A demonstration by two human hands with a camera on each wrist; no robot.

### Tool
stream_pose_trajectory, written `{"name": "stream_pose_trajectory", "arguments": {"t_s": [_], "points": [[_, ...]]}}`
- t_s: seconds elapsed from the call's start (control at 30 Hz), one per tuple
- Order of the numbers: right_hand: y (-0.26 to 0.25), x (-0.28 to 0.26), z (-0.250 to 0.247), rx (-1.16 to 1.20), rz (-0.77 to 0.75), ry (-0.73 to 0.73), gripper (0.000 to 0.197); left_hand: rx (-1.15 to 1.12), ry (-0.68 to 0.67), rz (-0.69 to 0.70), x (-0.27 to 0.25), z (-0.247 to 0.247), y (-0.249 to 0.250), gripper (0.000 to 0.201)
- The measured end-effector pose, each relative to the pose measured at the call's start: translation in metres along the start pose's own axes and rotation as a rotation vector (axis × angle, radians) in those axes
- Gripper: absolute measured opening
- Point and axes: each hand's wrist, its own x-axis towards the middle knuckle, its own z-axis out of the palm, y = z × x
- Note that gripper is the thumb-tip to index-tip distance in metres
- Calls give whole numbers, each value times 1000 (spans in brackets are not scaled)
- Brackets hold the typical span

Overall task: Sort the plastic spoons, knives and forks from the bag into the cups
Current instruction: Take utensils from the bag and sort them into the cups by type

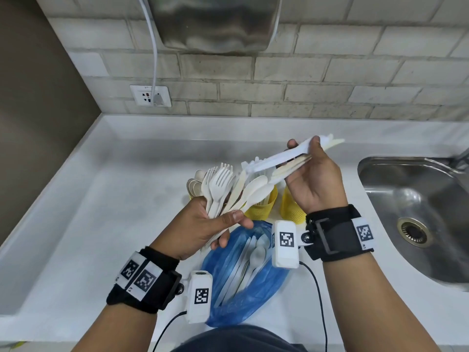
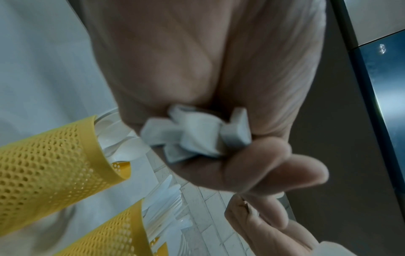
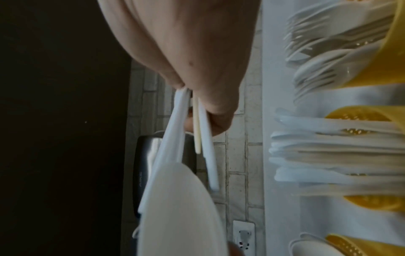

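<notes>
My left hand (image 1: 228, 224) grips a fanned bunch of white plastic forks, spoons and knives (image 1: 228, 191) by the handles; the handle ends (image 2: 197, 135) show in its palm. Just right of it, my right hand (image 1: 304, 146) pinches several knives (image 1: 281, 158) that point left toward the bunch; the knives (image 3: 197, 124) run out past its fingers. Three yellow mesh cups stand behind the hands: one with spoons (image 1: 194, 186), one in the middle (image 1: 264, 205), one (image 1: 291, 207) partly hidden by my right hand. The blue bag (image 1: 243, 270) lies below my hands with more cutlery in it.
A steel sink (image 1: 418, 212) is sunk into the white counter (image 1: 101, 199) at the right. On the tiled back wall are a socket with a plug (image 1: 151, 95) and a steel appliance (image 1: 215, 21). The cups hold forks (image 3: 328, 52) and knives (image 3: 328, 155).
</notes>
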Motion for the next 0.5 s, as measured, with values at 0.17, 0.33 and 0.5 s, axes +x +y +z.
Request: {"name": "stream_pose_trajectory", "arguments": {"t_s": [0.17,0.33,0.5], "points": [[-1,6,-7,107,9,100,40,0,2,2,1,0,-1,21],[0,9,-5,130,-117,170,33,-10,17,23,2,1,-2,25],[-2,-3,13,-48,-217,93,42,-42,60,42,5,-1,-7,25]]}}
